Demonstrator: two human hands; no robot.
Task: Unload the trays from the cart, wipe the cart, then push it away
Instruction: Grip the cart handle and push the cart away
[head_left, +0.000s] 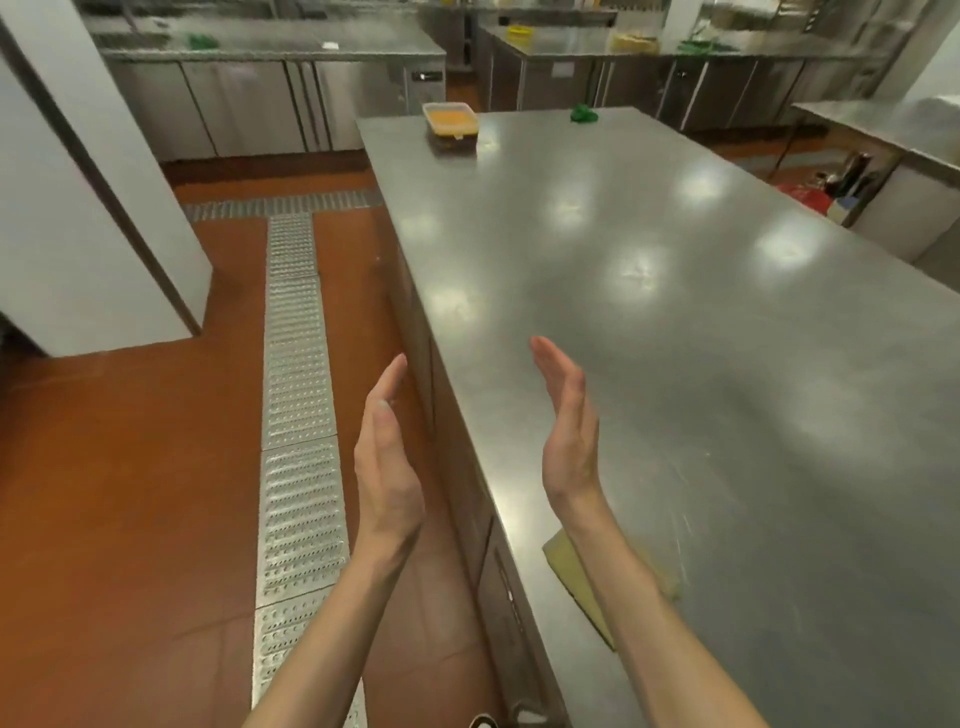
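1. We are holding our left hand out over the floor, fingers straight and together, palm facing inward, gripping nothing.
2. We are holding our right hand above the near edge of the steel table, fingers straight, palm facing the left one, also gripping nothing (the two hands are apart, not touching).
3. A yellow cloth is lying on the table under our right forearm.
4. A lidded container with orange contents is sitting at the table's far left corner; a green cloth is lying at the far edge.
5. Cart and trays: we are not seeing them in view.
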